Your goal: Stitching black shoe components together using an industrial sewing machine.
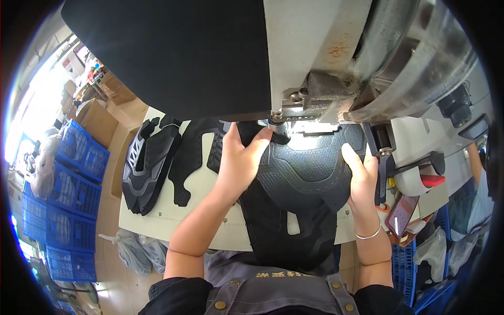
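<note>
A black moulded panel (304,173) with a textured, dotted surface lies under the head of a sewing machine (320,100), lit by its lamp. My left hand (239,163) pinches a strip of black fabric (249,131) at the panel's left edge, close to the machine's foot. On the panel's right edge my right hand (362,178) is closed, thumb on top and fingers partly hidden beneath. A longer black piece with a cut-out (310,241) hangs from the panel over the table's front edge toward my lap. The needle area is partly hidden by the machine head.
Black moulded parts (149,168) and a flat black cut piece (188,163) lie on the table (210,226) at left. Blue crates (73,194) and cardboard boxes (97,123) line the left side. A phone (401,214) and orange-handled scissors (382,208) lie at right, above another blue crate (403,265).
</note>
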{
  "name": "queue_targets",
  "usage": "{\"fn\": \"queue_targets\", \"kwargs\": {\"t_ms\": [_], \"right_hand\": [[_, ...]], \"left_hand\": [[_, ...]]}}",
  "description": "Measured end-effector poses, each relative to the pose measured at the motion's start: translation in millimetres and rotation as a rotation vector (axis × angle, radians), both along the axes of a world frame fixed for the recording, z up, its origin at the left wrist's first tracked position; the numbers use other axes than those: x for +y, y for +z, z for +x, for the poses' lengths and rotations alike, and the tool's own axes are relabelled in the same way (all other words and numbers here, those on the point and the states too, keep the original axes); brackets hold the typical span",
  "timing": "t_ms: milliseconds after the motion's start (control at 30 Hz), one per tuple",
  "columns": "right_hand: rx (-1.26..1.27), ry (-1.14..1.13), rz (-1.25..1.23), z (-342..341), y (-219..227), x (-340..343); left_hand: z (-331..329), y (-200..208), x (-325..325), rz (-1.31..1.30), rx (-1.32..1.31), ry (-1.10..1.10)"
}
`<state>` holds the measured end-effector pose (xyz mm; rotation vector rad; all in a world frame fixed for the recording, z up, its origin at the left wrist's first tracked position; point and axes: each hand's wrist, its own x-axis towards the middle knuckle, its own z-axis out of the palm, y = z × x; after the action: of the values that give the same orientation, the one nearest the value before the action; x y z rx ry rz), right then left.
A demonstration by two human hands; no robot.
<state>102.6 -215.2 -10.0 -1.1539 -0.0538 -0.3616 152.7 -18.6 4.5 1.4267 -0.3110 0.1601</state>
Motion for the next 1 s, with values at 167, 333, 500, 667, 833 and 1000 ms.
{"fn": "queue_targets", "kwargs": {"t_ms": [167, 333, 500, 667, 833, 1000], "right_hand": [[-0.027, 0.069, 0.044, -5.7, -11.8, 5.3], [0.070, 0.105, 0.048, -19.8, -7.6, 9.5], [0.137, 0.104, -0.067, -32.2, -10.9, 12.9], [0.186, 0.130, -0.018, -41.6, -3.3, 28.5], [0.145, 0.180, -0.048, -47.6, -5.7, 33.5], [-0.096, 0.255, -0.025, -44.8, -25.7, 19.4]], "left_hand": [[27.0, 14.7, 10.2, -0.044, 0.354, -0.109], [25.7, 6.8, 15.2, -0.180, 0.331, -0.196], [-21.8, -22.6, 12.2, -0.616, 0.436, -0.138], [-88.4, -55.4, -3.7, -0.422, 0.252, -0.340], [-89.9, -46.8, -22.8, -0.203, 0.277, -0.400], [-80.9, -19.7, -42.7, -0.529, 0.478, -0.136]]}}
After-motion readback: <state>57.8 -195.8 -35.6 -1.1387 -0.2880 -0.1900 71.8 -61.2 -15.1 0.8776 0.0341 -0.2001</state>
